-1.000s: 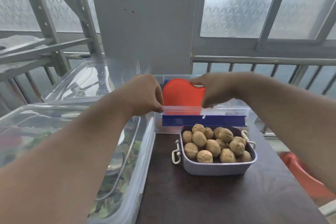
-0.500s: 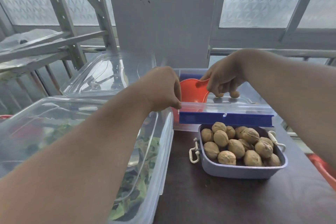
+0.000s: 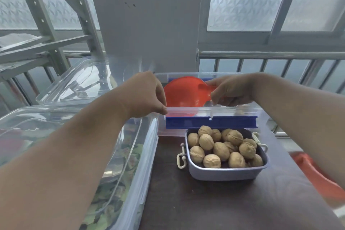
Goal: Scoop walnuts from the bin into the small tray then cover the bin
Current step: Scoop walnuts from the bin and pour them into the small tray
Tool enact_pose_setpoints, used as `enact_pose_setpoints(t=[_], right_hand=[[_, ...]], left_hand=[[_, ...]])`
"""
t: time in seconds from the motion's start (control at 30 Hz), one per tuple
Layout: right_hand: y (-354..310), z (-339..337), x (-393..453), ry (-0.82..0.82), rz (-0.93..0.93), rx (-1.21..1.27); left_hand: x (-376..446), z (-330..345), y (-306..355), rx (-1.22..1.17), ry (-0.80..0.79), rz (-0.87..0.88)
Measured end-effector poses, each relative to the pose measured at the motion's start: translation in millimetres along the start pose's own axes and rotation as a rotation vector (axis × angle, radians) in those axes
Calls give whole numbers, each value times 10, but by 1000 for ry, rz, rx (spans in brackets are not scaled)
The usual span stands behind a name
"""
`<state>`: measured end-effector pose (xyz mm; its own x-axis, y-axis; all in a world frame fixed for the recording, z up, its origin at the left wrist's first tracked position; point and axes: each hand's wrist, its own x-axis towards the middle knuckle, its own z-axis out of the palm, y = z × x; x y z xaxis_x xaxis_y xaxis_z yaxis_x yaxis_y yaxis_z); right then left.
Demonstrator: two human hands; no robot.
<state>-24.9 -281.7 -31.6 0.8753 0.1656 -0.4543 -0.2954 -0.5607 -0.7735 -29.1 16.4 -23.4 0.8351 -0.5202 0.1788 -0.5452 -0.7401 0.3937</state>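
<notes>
Pinching the near edge of the clear lid (image 3: 211, 111), the left hand (image 3: 147, 95) holds it with thumb and fingers curled at the lid's left end, just above the blue latch (image 3: 211, 123) on the front of the bin (image 3: 186, 75). The right hand (image 3: 231, 89) reaches over the bin, fingers curled round the handle of the orange scoop (image 3: 184, 92), whose bowl sits inside the bin behind the lid's edge. The bin's contents are hidden by the scoop and hands. Directly in front of the bin, touching its front wall, the small tray (image 3: 224, 173) stands on the dark table (image 3: 205, 207), heaped with walnuts (image 3: 221, 150). Left of the bin, a large clear container (image 3: 138, 155) of green leaves lies alongside.
</notes>
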Motion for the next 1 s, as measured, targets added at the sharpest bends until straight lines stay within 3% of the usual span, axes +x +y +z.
enact_pose_setpoints(t=[0.13, 0.23, 0.3, 0.53, 0.7, 0.83, 1.0], right_hand=[[-56, -80, -413, 468, -108, -881], [-26, -216, -687, 566, 40, -1388], [-15, -278, -823, 540, 134, -1477], [-238, -355, -1010, 314, 144, -1240], [-133, -356, -736, 259, 113, -851], [-200, -34, -345, 189, 89, -522], [-293, 408, 101, 137, 12, -295]], left_hand=[[3, 7, 4, 1, 4, 6], [1, 9, 20, 2, 4, 10], [4, 9, 22, 1, 4, 12], [6, 12, 22, -3, 0, 4], [-2, -5, 26, 7, -3, -7], [7, -2, 21, 0, 0, -10], [27, 4, -26, -57, -43, -14]])
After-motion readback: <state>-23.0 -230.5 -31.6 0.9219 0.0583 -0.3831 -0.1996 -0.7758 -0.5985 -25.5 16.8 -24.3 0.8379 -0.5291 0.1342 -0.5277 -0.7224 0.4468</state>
